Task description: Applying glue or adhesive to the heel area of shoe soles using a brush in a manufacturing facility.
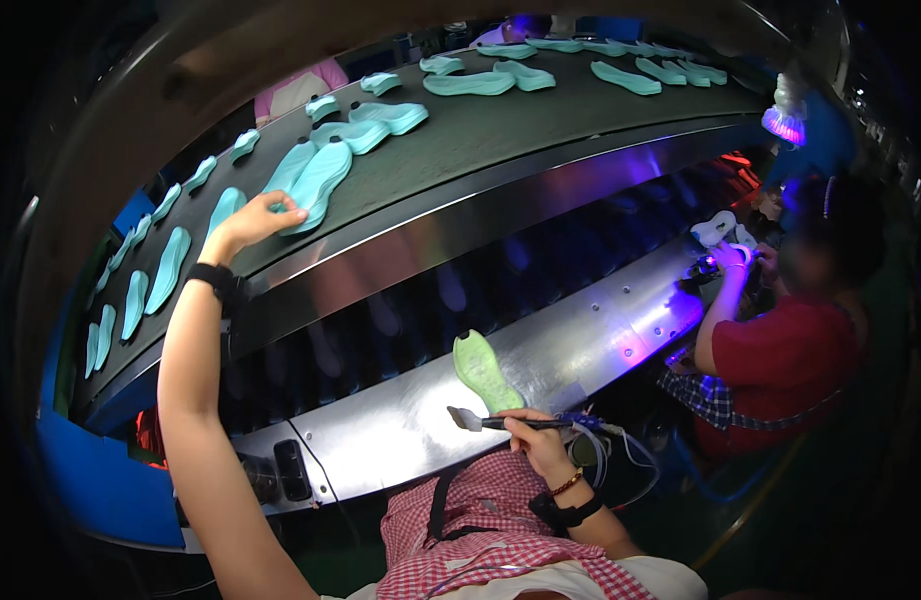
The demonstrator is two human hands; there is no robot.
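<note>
Soles [321,180] lie on the belt [461,140], behind the metal shelf [401,430].

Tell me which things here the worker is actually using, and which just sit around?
In use: left hand on a teal sole on the belt; right hand holding a brush; green sole.

Lying about: other soles, switches, purple lamp.

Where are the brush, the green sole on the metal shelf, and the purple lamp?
brush [468,419]: head view, on its pale bristle end.
green sole [487,371]: head view, middle of its speckled face.
purple lamp [784,123]: head view, on the glowing head.
</note>
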